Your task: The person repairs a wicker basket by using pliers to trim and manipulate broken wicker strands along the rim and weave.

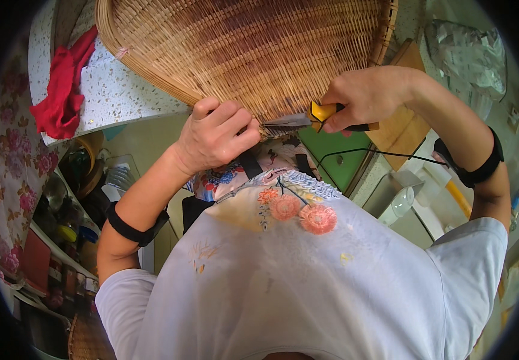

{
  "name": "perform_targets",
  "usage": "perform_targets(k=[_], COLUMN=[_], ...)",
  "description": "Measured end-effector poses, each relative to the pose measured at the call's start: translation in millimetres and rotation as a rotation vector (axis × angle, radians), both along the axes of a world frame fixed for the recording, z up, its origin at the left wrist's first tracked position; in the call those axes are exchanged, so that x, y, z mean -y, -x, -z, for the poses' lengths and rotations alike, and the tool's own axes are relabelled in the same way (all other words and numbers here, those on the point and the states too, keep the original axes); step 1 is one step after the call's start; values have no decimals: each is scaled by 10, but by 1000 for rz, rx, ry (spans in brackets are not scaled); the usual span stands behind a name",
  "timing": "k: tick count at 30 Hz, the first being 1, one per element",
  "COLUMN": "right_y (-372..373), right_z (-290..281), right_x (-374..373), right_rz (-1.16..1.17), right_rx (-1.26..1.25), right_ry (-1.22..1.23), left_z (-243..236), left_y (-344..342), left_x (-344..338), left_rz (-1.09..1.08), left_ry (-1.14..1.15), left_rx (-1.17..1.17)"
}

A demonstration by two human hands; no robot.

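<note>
Head view, left to right. Far left: floral-patterned cloth (16, 156) hanging down the edge. Beside it, red rag (61, 90) draped over the left edge of a speckled countertop (115, 90). Below the counter, shelves (55, 240) crowded with jars and containers, too small and blurred to tell labels; red rectangular box (36, 261) at the lower left.

Across the top, large woven bamboo tray (247, 48), tilted, near rim resting above the counter's right end. Left hand (214, 137) curled shut at that near rim, fingers folded tightly; whatever sits inside the fist hidden. Black band (136, 229) around the left forearm.

Right of centre, small knife (319, 117) with yellow and black handle, clamped in the right hand (364, 96). Long axis nearly horizontal: grey blade pointing left toward the left hand, tip just beside its knuckles, handle end poking out to the right of the fist. Hands close together, near but apart, both just under the tray's rim.

Under the knife, green flat panel (331, 153); right of it, wooden board (400, 129) tilted. Black band (481, 165) on the right forearm. Upper right corner: crumpled clear plastic bag (466, 54). Foreground: white shirt with embroidered orange flowers (301, 213).
</note>
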State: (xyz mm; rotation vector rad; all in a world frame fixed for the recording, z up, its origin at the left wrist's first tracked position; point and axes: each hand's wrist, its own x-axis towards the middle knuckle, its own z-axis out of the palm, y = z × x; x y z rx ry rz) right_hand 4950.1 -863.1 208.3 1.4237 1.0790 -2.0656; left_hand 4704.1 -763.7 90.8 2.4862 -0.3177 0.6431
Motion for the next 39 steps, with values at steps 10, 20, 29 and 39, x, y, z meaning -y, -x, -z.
perform_targets(k=[10,20,29,39], right_y=[50,152,309,1039], right_z=[-7,-18,-546,-537], right_x=[62,221,550,1266], right_rz=[-52,135,-35,76], right_rx=[63,120,451,1258], right_ry=[-77,127,-244,-907], left_z=[-69,-88,-206,-569], left_y=[-3,19,-304,-867], left_x=[-83,-23,204,78], left_rz=[153,323,160,-85], left_ry=[64,-8,6,-15], left_rx=[-91,-159,-117,-409])
